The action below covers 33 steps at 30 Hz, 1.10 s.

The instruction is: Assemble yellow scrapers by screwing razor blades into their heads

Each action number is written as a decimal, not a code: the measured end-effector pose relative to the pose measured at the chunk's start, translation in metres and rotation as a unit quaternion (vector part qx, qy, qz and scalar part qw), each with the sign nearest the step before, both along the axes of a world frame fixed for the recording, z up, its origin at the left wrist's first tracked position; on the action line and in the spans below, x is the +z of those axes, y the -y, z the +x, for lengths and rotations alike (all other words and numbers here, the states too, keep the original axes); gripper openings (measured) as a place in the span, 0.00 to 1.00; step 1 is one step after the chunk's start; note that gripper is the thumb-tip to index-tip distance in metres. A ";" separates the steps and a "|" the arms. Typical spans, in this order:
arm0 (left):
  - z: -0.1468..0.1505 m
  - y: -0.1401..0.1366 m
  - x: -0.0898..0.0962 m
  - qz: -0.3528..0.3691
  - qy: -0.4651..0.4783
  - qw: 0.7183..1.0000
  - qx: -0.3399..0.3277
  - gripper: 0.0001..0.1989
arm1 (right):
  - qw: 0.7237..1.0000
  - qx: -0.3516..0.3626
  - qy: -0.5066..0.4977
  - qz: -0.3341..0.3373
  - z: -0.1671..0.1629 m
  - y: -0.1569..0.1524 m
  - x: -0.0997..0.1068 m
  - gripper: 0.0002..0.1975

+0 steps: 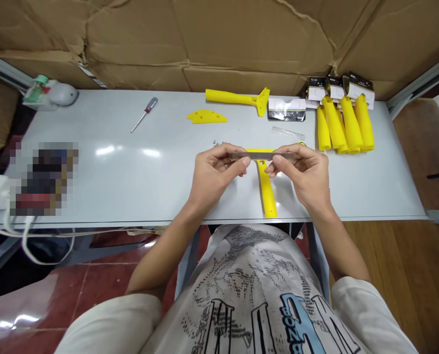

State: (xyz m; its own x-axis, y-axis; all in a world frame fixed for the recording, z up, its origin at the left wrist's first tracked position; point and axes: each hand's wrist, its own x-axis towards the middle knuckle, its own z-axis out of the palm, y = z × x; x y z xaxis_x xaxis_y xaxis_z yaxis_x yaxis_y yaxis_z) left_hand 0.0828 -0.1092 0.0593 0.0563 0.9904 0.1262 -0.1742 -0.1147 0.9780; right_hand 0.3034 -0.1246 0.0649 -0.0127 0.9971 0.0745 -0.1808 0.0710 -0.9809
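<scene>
A thin grey metal scraper blade [260, 156] is held level between my two hands. My left hand [217, 172] pinches its left end between thumb and fingers, and my right hand [305, 173] grips the right end the same way. Directly below the blade, a yellow scraper handle [267, 194] lies on the table, its grip toward me and its wide head partly hidden by the blade and fingers. Beyond my right hand is a clear plastic strip [288, 133]. Some tiny metal pieces [215, 143], too small to identify surely, lie just past my left hand.
Toward the back lie a yellow scraper [234, 97], a flat yellow plate [207, 117] and a packaging card [286, 118]. Several carded yellow scrapers [346, 125] are grouped at right. A screwdriver [144, 114] and a blurred-out object [44, 179] with white cables [26, 241] are on the left.
</scene>
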 end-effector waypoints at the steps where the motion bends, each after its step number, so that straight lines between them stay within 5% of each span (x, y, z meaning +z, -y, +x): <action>1: 0.000 0.000 -0.001 0.011 -0.002 1.000 0.002 0.14 | 1.000 0.002 0.002 0.000 0.000 0.001 0.001 0.26; 8: -0.004 -0.004 -0.004 0.105 -0.013 0.994 0.014 0.15 | 0.995 0.040 0.090 0.013 0.007 0.001 0.002 0.25; 15: 0.000 0.002 -0.002 0.063 -0.046 0.997 0.009 0.21 | 0.949 0.072 0.290 0.100 0.017 -0.002 0.003 0.10; 22: 0.000 0.012 0.006 0.020 0.002 1.000 -0.013 0.14 | 0.988 0.064 0.143 0.006 0.013 0.009 0.017 0.22; 27: -0.002 0.021 0.013 0.028 0.001 0.999 -0.036 0.05 | 0.994 0.028 0.109 0.008 0.013 0.018 0.031 0.20; 33: -0.002 0.024 0.013 0.018 0.004 0.997 -0.072 0.08 | 0.998 0.008 0.067 0.017 0.009 0.022 0.027 0.23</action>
State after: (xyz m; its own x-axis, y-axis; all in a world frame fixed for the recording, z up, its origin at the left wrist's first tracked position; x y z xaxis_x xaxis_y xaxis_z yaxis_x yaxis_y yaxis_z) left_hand 0.0806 -0.1332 0.0727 0.1956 0.9670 0.1631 -0.1997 -0.1236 0.9720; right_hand 0.3127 -0.1462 0.0916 -0.0405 0.9936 0.1056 -0.0490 0.1036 -0.9934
